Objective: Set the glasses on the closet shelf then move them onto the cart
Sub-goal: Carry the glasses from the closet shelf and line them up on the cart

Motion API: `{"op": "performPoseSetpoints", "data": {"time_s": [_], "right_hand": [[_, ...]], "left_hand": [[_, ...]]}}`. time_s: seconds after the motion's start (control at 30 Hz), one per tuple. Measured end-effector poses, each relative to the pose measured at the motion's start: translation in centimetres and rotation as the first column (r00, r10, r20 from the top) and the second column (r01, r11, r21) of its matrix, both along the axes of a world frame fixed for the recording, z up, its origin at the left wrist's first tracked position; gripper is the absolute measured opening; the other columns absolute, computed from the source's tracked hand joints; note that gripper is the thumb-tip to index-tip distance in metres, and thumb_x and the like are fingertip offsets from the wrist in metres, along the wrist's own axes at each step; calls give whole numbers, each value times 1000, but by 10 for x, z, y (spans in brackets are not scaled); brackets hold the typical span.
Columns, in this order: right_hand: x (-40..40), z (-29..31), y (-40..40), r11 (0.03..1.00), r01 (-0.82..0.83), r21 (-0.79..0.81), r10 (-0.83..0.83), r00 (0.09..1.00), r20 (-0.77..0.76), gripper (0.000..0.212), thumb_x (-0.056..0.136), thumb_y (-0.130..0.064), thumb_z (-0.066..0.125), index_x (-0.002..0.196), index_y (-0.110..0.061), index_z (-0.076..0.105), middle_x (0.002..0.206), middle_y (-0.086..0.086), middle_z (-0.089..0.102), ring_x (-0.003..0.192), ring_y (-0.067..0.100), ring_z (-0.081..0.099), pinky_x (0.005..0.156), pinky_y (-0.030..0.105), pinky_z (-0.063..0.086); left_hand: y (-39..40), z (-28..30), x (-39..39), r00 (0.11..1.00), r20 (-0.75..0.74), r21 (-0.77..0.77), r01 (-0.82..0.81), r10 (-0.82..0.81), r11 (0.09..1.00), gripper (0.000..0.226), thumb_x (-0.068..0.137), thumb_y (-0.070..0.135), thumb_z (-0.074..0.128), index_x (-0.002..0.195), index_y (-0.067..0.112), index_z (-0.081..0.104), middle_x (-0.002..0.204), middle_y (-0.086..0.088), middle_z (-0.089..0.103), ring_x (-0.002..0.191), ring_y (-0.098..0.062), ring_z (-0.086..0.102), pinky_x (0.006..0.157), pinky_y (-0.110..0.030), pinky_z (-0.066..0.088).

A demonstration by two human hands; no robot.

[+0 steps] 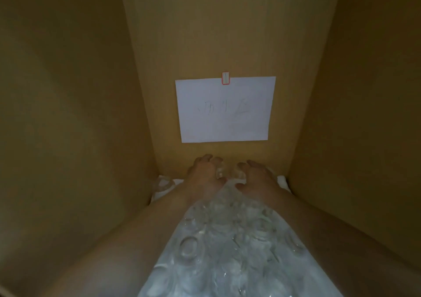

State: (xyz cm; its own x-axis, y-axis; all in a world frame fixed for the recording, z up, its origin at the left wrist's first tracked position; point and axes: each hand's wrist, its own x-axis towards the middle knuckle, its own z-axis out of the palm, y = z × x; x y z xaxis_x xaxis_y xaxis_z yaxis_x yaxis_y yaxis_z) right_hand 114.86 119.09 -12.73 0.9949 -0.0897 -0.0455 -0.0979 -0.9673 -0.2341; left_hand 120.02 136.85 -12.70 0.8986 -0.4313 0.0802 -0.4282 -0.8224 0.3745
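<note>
Glasses (218, 239), clear and crowded, cover the shelf (282, 180); left hand (202, 173) and right hand (255, 178) each clasp one.

Beyond the left hand (206, 173) and right hand (252, 176), faint writing on the paper (224, 109) is unreadable; the glasses (227, 239) between the forearms blur together, cut off below.

We reach both bare forearms forward and slightly inward, side by side. Our left hand (205, 173) and right hand (255, 178) lie palm down near each other, fingers curled downward; what they grip is too dim to tell.
</note>
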Motion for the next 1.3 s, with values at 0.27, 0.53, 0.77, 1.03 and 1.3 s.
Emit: {"op": "performPoseSetpoints", "data": {"time_s": [0.27,0.53,0.77,1.03,1.3], "right_hand": [[52,-21,-4,1000,8,-17,-9,997,-81,84,86,-49,71,156,-27,30,155,14,34,141,34,35,112,43,37],[79,-30,-9,1000,7,-15,-10,981,-194,101,78,-34,83,157,-23,20,143,16,34,128,37,47,95,38,50],[86,-38,-11,998,2,-61,-7,996,-92,76,79,-22,79,144,-19,40,122,14,48,106,34,59,72,31,44],[72,-20,-10,998,58,39,-57,998,-9,89,75,-29,86,149,-23,39,132,13,47,115,32,58,81,33,49],[30,35,-4,993,118,-1,-117,987,113,80,72,-33,86,139,-27,43,127,10,44,112,33,59,84,37,54]], "left_hand": [[-20,-25,47,993,-117,-60,9,-16,998,69,87,46,71,147,21,48,146,-6,45,133,-30,45,106,-43,45],[-35,-51,75,988,-135,2,74,-73,997,77,87,43,74,153,23,39,157,-10,32,138,-32,38,109,-44,43],[-43,-63,92,991,-123,-68,51,-60,996,66,74,18,83,127,28,45,121,-8,49,107,-30,55,85,-44,55],[-36,-38,85,999,-25,-151,41,-45,988,67,67,13,86,121,28,49,117,-4,55,99,-26,60,78,-40,57],[-29,19,41,998,56,-114,40,-34,993,66,68,10,77,124,29,47,125,-2,49,104,-26,57,77,-37,56]]}}
